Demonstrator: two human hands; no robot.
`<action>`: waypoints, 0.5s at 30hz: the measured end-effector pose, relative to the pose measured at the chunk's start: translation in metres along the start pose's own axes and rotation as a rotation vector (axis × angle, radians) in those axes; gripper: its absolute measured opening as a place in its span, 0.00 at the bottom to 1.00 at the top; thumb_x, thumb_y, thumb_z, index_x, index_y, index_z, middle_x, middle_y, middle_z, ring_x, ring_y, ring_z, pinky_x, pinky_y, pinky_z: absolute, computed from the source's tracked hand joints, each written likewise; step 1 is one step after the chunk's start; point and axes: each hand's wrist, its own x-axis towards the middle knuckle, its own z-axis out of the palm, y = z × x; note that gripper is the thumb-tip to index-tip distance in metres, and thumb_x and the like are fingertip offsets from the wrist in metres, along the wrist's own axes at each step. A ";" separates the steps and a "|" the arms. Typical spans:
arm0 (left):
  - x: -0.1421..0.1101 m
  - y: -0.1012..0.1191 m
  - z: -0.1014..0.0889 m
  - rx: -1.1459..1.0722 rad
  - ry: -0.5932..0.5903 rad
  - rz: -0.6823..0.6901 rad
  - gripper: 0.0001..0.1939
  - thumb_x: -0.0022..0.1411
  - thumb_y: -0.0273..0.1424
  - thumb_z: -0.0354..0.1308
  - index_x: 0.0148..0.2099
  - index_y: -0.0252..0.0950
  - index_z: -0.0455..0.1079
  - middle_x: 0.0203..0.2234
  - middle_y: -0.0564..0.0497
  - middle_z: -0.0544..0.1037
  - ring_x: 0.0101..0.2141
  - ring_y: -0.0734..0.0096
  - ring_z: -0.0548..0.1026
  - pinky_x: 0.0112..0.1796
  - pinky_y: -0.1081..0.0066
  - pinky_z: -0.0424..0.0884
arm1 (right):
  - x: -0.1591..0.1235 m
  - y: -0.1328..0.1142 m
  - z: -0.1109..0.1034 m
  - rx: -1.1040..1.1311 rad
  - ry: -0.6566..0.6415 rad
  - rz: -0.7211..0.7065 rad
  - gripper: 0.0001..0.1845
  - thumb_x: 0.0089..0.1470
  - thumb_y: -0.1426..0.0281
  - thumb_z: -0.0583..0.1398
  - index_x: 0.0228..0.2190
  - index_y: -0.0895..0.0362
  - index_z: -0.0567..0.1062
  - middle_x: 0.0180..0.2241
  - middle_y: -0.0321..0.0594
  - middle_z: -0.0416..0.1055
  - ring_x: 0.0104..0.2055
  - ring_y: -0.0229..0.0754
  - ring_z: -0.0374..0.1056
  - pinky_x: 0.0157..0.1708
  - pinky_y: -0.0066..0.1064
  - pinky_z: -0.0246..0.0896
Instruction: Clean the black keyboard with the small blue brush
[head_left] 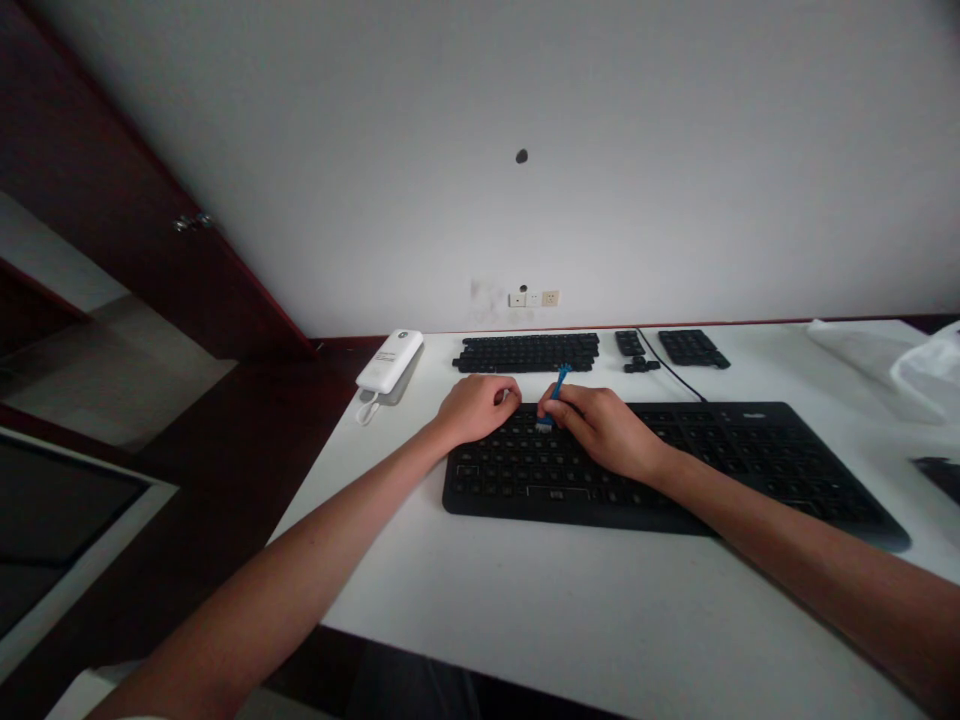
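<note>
A black keyboard (645,512) with its keycaps taken off lies on the white table, its bare switches and grid showing. My right hand (600,425) is closed round a small blue brush (559,381), which stands nearly upright. The pale bristles touch the upper left part of the keyboard. Just left of the brush, my left hand (480,408) rests on the keyboard's far left corner. Its fingers are loosely curled, with no object visible in them.
Behind the keyboard lie rows of loose black keycaps (526,353), with smaller groups of keycaps (688,347) to their right. A white power bank (391,361) with a short cable lies at the table's left edge. White plastic sheeting (870,365) lies at right.
</note>
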 end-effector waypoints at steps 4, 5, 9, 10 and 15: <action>0.000 -0.001 0.001 0.005 0.002 0.006 0.13 0.68 0.31 0.52 0.37 0.39 0.78 0.32 0.50 0.82 0.34 0.65 0.78 0.36 0.68 0.67 | 0.000 0.000 0.000 -0.002 -0.008 -0.004 0.16 0.70 0.63 0.52 0.37 0.55 0.76 0.34 0.41 0.78 0.37 0.46 0.74 0.39 0.35 0.64; 0.000 -0.001 0.001 0.007 0.002 0.005 0.13 0.68 0.31 0.52 0.37 0.39 0.78 0.32 0.50 0.82 0.34 0.65 0.78 0.36 0.68 0.67 | 0.000 0.000 0.000 -0.002 -0.009 -0.005 0.16 0.70 0.63 0.52 0.37 0.55 0.76 0.34 0.40 0.78 0.37 0.46 0.74 0.39 0.35 0.64; 0.000 -0.001 0.001 0.009 0.001 0.006 0.13 0.68 0.31 0.52 0.37 0.39 0.78 0.32 0.50 0.82 0.34 0.65 0.78 0.37 0.68 0.67 | -0.001 0.000 0.000 -0.003 -0.009 -0.008 0.16 0.71 0.63 0.52 0.37 0.55 0.76 0.34 0.40 0.78 0.37 0.46 0.75 0.39 0.34 0.64; 0.000 -0.001 0.001 0.008 0.000 0.009 0.13 0.68 0.31 0.52 0.37 0.39 0.78 0.32 0.50 0.82 0.34 0.65 0.78 0.37 0.68 0.67 | -0.001 0.000 0.000 -0.004 -0.008 -0.010 0.16 0.71 0.63 0.52 0.37 0.55 0.76 0.34 0.40 0.78 0.37 0.46 0.75 0.39 0.34 0.64; 0.000 -0.002 0.002 0.000 0.004 0.013 0.13 0.68 0.31 0.52 0.38 0.39 0.78 0.32 0.50 0.82 0.34 0.65 0.78 0.37 0.68 0.67 | -0.001 0.000 0.000 -0.012 -0.011 -0.021 0.16 0.71 0.63 0.53 0.36 0.56 0.76 0.33 0.40 0.78 0.35 0.45 0.74 0.38 0.34 0.63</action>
